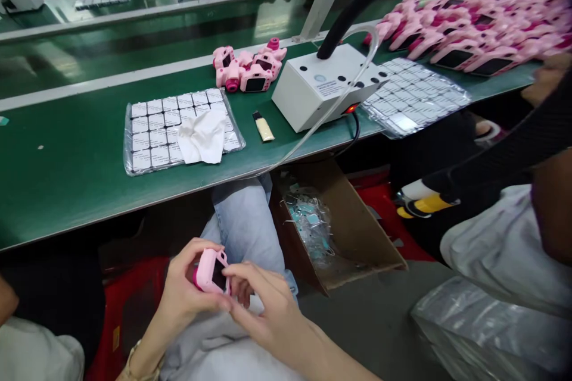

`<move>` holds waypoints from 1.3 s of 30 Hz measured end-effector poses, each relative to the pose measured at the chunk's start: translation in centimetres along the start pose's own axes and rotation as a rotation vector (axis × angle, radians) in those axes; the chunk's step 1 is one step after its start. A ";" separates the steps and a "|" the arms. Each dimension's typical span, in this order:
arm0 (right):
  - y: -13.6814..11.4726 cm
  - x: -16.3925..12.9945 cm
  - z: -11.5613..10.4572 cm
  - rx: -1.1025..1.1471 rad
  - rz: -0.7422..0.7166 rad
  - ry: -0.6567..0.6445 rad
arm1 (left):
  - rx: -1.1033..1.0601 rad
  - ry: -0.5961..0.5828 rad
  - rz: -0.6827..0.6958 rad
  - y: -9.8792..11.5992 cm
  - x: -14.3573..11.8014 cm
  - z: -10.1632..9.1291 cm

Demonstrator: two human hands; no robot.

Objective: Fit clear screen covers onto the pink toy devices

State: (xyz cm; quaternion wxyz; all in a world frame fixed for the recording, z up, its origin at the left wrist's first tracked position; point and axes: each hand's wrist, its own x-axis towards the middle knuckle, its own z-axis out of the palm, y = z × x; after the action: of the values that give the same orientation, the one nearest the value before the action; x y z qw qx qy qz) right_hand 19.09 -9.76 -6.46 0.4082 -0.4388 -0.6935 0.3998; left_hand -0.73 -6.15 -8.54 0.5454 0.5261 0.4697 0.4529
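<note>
We've a pink plastic toy camera (208, 271) above our denim-clad lap (250, 223), left hand (185, 283) curled round it, right hand (272, 309) half-open, fingers (241, 271) at its dark screen (218, 275); seemingly we're working that face, next move wants steady support.

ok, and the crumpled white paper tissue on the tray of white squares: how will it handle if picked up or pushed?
Likely floppy: the crumpled white paper tissue lies in loose folds. Probably very light for its spread, since it looks thin. Pushed, it may slide or bunch rather than roll, as the plastic-wrapped tray of white squares looks glossy.
</note>
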 end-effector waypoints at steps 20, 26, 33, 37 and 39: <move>-1.3 0.6 0.4 0.121 0.276 -0.101 | 0.204 0.072 0.205 0.3 -0.7 -1.4; -1.3 1.8 -0.9 -0.007 0.280 -0.467 | 0.164 -0.010 0.125 -0.4 -1.4 -1.7; -0.8 1.5 -0.1 -0.316 0.001 -0.601 | 0.182 -0.051 -0.035 -1.1 -2.4 -2.5; 0.0 0.6 1.4 -0.108 0.139 -0.517 | 0.141 -0.065 -0.100 -1.6 -3.4 -2.2; 0.6 -0.1 2.3 -0.027 0.145 -0.429 | 0.126 -0.084 -0.145 -1.8 -3.9 -2.0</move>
State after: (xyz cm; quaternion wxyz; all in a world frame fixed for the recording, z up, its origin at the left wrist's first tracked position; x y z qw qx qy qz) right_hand 17.14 -10.15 -7.82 0.2155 -0.3981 -0.7364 0.5028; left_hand -3.28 -9.72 -10.22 0.5620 0.5424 0.5108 0.3592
